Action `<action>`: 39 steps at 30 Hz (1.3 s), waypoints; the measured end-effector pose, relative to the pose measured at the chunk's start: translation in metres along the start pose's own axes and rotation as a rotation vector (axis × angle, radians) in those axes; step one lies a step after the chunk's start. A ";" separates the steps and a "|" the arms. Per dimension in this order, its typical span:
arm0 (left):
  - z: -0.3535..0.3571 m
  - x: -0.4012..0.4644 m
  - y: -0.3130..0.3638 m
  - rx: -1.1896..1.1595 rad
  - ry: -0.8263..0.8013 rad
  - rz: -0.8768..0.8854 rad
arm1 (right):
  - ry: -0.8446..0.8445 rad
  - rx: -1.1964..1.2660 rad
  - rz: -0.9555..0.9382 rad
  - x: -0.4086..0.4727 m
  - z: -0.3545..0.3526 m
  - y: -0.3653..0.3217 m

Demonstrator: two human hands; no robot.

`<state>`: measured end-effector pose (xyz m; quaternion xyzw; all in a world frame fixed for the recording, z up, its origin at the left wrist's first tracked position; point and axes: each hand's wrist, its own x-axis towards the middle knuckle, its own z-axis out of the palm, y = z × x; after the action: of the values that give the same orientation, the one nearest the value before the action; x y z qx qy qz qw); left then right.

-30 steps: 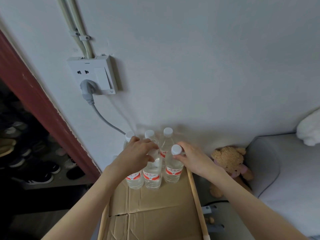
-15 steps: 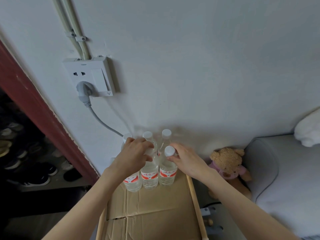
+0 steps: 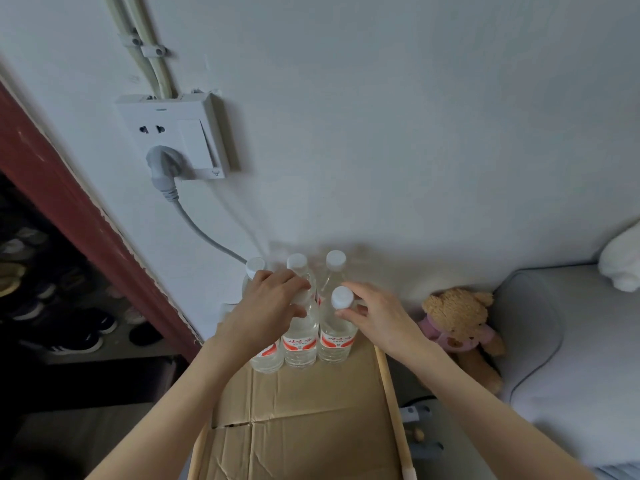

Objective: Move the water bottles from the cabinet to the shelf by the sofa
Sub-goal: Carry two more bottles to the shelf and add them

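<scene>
Bottles (image 3: pixel 300 341) stand upright, clustered at the wall end of the shelf (image 3: pixel 388 382), on cardboard (image 3: pixel 298 410). White caps, red labels; front row and back row touching. Left hand (image 3: pixel 268 311) on top of the front middle bottle, fingers (image 3: pixel 298 282) curled round its neck and cap. Right hand (image 3: pixel 375 315) at the front right bottle (image 3: pixel 337 337), thumb and fingers pinching just under its cap (image 3: pixel 342 296). Teddy (image 3: pixel 459 323) right of shelf, against the sofa (image 3: pixel 571 358). Socket (image 3: pixel 176 136) with plug (image 3: pixel 162 168) on wall above. Shoes (image 3: pixel 69 327) in dark area left.
</scene>
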<state>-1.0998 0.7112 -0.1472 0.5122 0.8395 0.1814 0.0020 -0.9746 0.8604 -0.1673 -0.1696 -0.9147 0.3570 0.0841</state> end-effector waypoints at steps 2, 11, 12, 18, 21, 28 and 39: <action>0.003 -0.003 -0.001 0.028 0.024 0.023 | 0.026 0.023 0.005 -0.003 0.002 0.002; 0.007 -0.012 -0.005 0.037 0.074 0.107 | 0.041 0.012 0.018 -0.024 0.021 0.023; 0.008 -0.012 -0.005 0.042 0.076 0.113 | 0.018 0.019 0.040 -0.024 0.023 0.024; 0.014 -0.011 -0.009 0.028 0.090 0.074 | 0.017 0.107 0.096 -0.022 0.039 0.024; 0.015 -0.013 -0.010 0.062 0.138 0.073 | 0.023 0.116 0.095 -0.020 0.040 0.023; 0.016 -0.014 -0.008 0.110 0.188 0.086 | 0.041 0.168 0.068 -0.020 0.041 0.025; 0.019 -0.021 -0.006 0.230 0.204 0.134 | 0.080 0.226 0.136 -0.025 0.047 0.030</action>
<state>-1.0915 0.6963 -0.1710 0.5427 0.8147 0.1349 -0.1536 -0.9567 0.8425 -0.2234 -0.2346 -0.8510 0.4557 0.1146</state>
